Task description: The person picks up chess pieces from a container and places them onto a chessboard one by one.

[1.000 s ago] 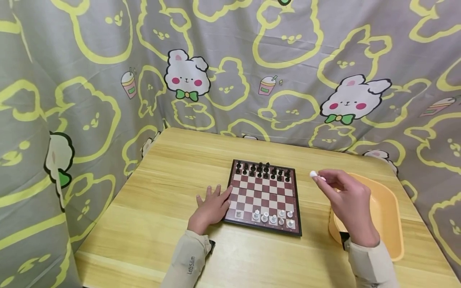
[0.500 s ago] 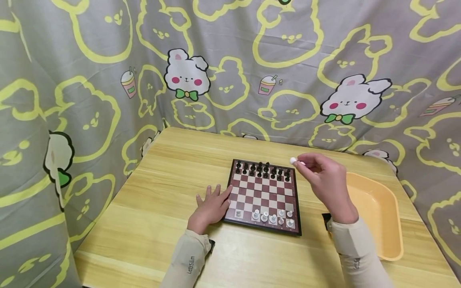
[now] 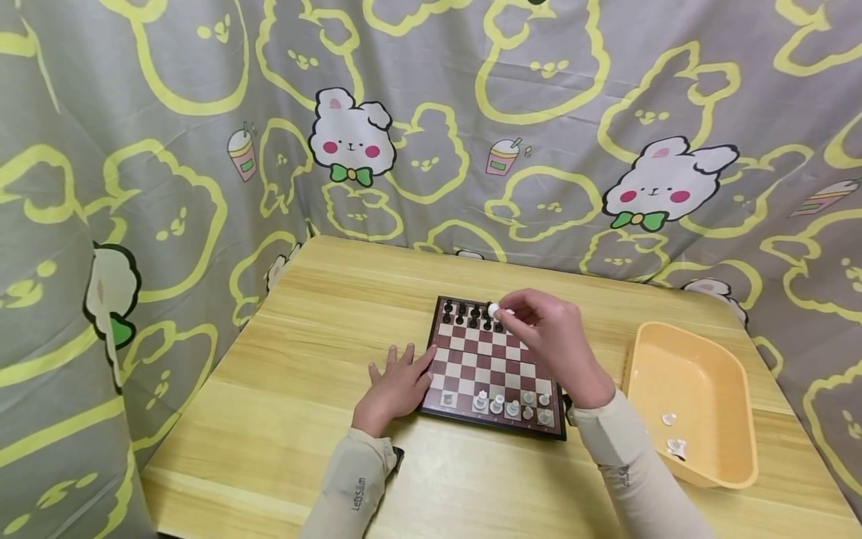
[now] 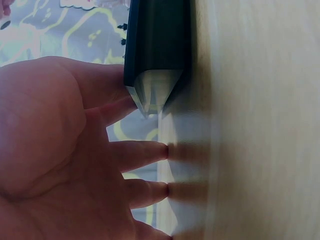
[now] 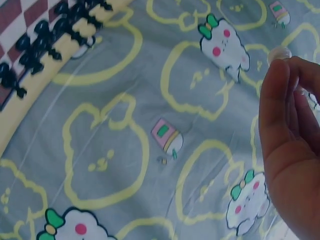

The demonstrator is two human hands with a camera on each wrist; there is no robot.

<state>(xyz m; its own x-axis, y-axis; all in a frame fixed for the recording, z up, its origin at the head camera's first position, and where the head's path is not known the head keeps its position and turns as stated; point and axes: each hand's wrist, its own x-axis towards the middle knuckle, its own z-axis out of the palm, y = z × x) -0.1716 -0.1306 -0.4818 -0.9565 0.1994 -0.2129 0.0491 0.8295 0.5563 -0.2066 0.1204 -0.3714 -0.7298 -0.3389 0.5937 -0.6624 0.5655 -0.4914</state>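
A red and white checkered chessboard (image 3: 471, 367) with a black rim lies on the table. My left hand (image 3: 397, 385) rests at its left edge with spread fingers; in the left wrist view the fingertips (image 4: 162, 151) touch the wood and the thumb side meets the board. Raised over the board's right half, my right hand (image 3: 555, 337) pinches a white chess piece (image 3: 494, 311) between thumb and fingers, its other end partly hidden. Black chess pieces (image 3: 460, 316) fill two rows at the far side. Several white chess pieces (image 3: 497, 405) stand along the near side.
A yellow-orange plastic tray (image 3: 734, 397) stands right of the board, with white pieces (image 3: 676, 448) lying in it. A wooden table (image 3: 269, 404) bears everything. A grey curtain (image 3: 431, 135) with yellow outlines hangs behind and at the left.
My right hand has moved left from above the tray to over the board, carrying the white chess piece. The tray's inside now shows. My left hand has stayed in place.
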